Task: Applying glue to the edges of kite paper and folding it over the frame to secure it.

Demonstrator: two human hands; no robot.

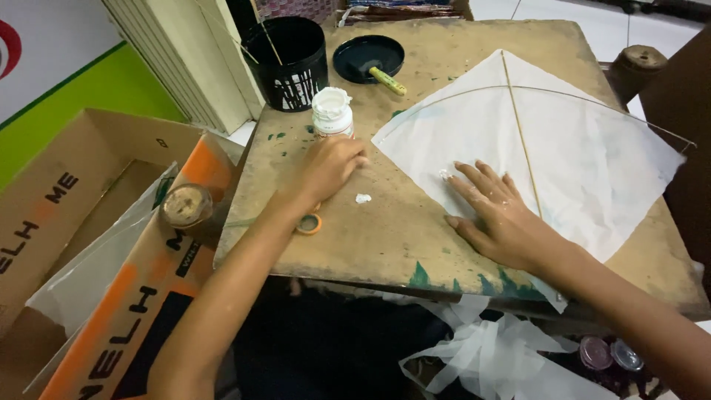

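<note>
A worn wooden desk (385, 237) carries a white paper kite (592, 163) with thin stick ribs, lying flat across its right half, and the right hand (496, 215) rests on the kite's lower left part, palm down with fingers spread. The left hand (329, 167) sits loosely curled at the foot of a small white glue jar (332, 111), fingertips near the kite's left corner and holding nothing that shows. A small white dab (363, 198) lies on the desk just below it.
</note>
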